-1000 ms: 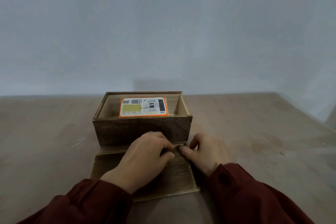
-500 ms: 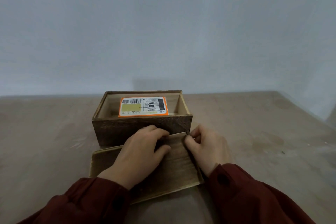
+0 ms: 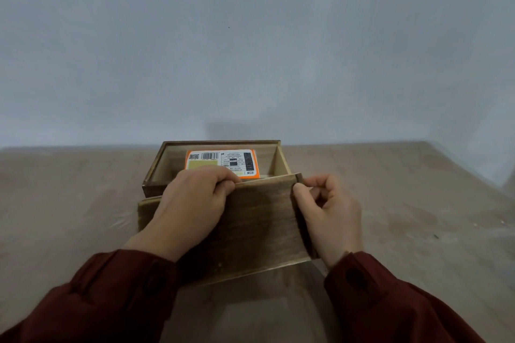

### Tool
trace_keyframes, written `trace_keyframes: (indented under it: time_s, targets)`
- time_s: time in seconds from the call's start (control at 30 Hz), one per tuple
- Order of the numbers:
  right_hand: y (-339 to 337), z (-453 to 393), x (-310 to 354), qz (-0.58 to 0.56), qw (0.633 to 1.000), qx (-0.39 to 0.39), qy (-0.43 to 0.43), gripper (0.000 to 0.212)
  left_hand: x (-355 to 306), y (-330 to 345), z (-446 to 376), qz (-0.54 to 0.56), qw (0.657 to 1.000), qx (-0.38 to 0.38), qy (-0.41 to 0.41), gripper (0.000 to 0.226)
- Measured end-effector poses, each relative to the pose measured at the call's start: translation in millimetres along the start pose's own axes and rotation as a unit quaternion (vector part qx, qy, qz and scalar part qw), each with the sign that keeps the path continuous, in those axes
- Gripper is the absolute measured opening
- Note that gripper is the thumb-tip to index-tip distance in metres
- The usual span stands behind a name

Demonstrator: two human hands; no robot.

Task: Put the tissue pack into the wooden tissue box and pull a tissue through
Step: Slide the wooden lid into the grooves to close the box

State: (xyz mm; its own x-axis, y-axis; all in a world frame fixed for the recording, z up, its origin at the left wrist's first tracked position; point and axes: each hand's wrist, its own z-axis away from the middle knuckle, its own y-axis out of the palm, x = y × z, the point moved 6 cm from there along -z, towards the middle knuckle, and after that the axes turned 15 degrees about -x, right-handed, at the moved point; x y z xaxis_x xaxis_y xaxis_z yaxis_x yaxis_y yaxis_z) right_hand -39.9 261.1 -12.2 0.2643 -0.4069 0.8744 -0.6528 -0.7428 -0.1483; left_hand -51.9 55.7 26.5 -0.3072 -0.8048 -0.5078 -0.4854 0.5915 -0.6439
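Before the box (image 3: 156, 172), both hands' fingers (image 3: 223, 179) grip the apparently tilted lid (image 3: 259, 220).

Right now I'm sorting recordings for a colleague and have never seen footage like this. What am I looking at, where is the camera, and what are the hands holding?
There is no machine here: a person in dark red sleeves works with bare hands. The single picture comes from a camera worn on the head, looking forward and down.

On the brown table stands an open wooden tissue box. Inside it lies the tissue pack, its orange-edged label facing up.

The left hand and right hand together hold the wooden lid, tilted, its far edge raised to the box's near rim. The left fingers curl over that edge; the right hand pinches its right corner. No tissue is pulled through yet.
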Motion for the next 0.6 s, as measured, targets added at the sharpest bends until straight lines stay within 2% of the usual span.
trace_keyframes:
  time_s: [0.2, 0.33, 0.47, 0.6]
  targets:
    - [-0.5, 0.7, 3.1, -0.139, 0.984, 0.029, 0.108, 0.012, -14.7, -18.4, -25.4, 0.032, 0.996, -0.085, 0.002, 0.019]
    - [1.9, 1.4, 6.8, -0.195, 0.969, 0.074, 0.134, 0.005, -25.5, -21.7, -42.7, 0.044, 0.991, -0.125, 0.018, 0.020]
    - [5.7, -0.7, 4.5, -0.253, 0.949, 0.080, 0.171, 0.015, -33.6, -13.5, -56.7, 0.064, 0.989, -0.131, 0.009, 0.021]
    - [12.8, 0.5, 1.1, -0.278, 0.933, 0.097, 0.205, 0.014, -42.5, -2.2, -66.1, 0.084, 0.989, -0.123, 0.002, 0.020]
